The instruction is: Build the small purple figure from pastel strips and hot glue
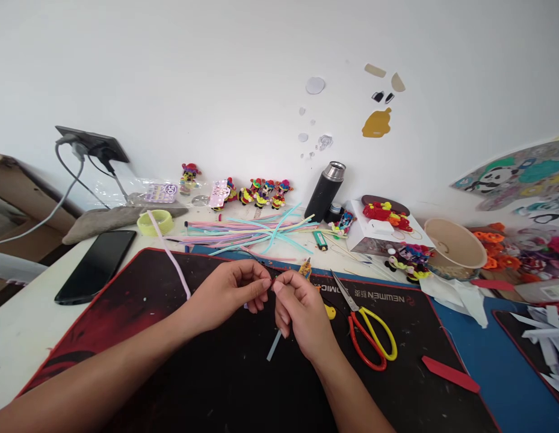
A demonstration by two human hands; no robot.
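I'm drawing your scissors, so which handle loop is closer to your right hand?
The red loop. It lies on the side toward the right hand; the yellow loop is farther from that hand.

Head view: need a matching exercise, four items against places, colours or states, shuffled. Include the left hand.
1. left hand
2. scissors
3. phone
4. flask

A. black, with a silver top
B. fingertips close to those of the right hand
C. one red handle, one yellow
D. lying flat by the left edge of the mat

Pairs: 1-B, 2-C, 3-D, 4-A
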